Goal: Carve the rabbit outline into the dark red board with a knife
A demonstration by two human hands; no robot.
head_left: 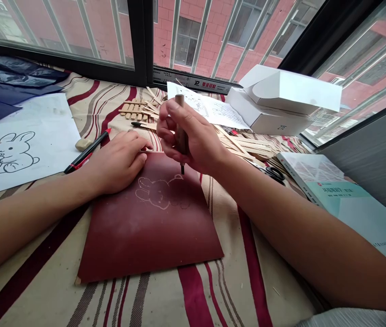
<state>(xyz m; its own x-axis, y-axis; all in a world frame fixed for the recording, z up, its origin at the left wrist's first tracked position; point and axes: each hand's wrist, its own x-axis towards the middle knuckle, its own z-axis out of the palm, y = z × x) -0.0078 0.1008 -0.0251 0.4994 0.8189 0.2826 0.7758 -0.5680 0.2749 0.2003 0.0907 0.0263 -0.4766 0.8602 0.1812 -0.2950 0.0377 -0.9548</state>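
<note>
My right hand [188,136] grips a wood-handled carving tool [180,131] upright, and its dark metal tip touches the top of a dark red carving block [145,236]. A pale rabbit outline [160,193] is marked on the block just below the tip. My left hand [118,161] lies flat on the block's upper left corner, fingers together and holding nothing. A paper with a black rabbit drawing [19,154] lies left of that hand.
A pale eraser [83,144] and a red-and-black marker [87,152] lie beside my left hand. Behind my hands are wooden sticks [134,111], a printed sheet [206,106] and white boxes [267,102]. Scissors [274,173] and a book [342,200] lie right, on striped cloth [254,272].
</note>
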